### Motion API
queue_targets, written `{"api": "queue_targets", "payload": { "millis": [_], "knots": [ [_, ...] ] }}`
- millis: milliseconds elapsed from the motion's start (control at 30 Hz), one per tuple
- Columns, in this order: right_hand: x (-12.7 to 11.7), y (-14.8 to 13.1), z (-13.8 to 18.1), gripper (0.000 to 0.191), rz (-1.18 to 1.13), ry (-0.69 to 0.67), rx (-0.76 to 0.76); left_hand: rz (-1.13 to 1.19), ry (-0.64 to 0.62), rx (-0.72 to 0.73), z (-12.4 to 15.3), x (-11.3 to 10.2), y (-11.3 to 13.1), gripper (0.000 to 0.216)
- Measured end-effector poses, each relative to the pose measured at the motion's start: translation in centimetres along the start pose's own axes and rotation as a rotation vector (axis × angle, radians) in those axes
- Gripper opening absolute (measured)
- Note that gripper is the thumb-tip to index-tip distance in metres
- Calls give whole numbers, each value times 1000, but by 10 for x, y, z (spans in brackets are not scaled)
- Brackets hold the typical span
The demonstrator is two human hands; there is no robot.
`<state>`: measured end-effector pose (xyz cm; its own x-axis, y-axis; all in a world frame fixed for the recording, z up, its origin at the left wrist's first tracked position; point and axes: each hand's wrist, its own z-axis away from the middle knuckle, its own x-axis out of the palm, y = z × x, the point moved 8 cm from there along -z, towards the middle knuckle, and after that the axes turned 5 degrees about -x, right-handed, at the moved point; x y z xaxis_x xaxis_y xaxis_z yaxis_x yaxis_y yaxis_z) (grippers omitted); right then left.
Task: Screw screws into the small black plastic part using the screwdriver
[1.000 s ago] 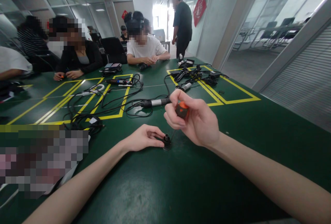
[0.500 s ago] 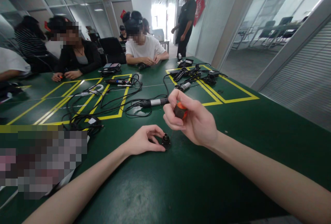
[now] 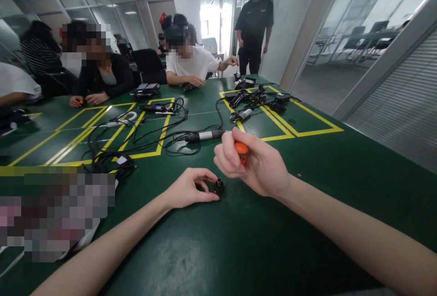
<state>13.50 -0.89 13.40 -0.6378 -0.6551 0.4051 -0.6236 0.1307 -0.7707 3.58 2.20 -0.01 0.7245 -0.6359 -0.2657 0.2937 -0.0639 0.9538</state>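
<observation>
My left hand (image 3: 188,189) rests on the green table (image 3: 307,186) and pinches a small black round part (image 3: 219,187) that stands upright on the surface. My right hand (image 3: 254,164) hovers just above and right of it, fingers wrapped round an orange-and-black screwdriver handle (image 3: 241,149). The screwdriver's shaft is hidden by my fingers, so I cannot tell whether its tip touches the part.
Black cables (image 3: 143,134) and a grey-and-black tool (image 3: 204,135) lie inside yellow tape boxes beyond my hands. More tools and cables (image 3: 254,100) sit at the far right. People sit along the far and left edges; one person stands at the back. A blurred patch covers the left front.
My right hand has dropped slightly toward the black part and curled tighter round the orange handle. The standing person at the back has stepped nearer and turned toward the table.
</observation>
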Motion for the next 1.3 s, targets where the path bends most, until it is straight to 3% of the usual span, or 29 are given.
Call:
{"api": "queue_targets", "payload": {
  "millis": [233,433,633,733,900,1067,1300],
  "knots": [
    [-11,-2,-1,19,4,76,-34,-34,-20,99,-1,2,7,30],
    [-10,5,-3,40,45,82,1,-51,-59,81,-3,2,2,36],
    [-5,3,1,26,-41,58,-21,79,-95,-47,-8,-2,-11,63],
    [-7,2,0,24,20,59,-31,187,-117,-94,-11,-2,-17,60],
    [-8,5,-3,44,35,103,1,250,-120,-105,-12,-4,-19,51],
    [-5,6,-1,32,-40,74,-10,229,-114,-98,-10,-6,-15,47],
    [-9,4,-4,23,96,83,-76,143,-61,-45,-6,-5,-15,48]
  ]
}}
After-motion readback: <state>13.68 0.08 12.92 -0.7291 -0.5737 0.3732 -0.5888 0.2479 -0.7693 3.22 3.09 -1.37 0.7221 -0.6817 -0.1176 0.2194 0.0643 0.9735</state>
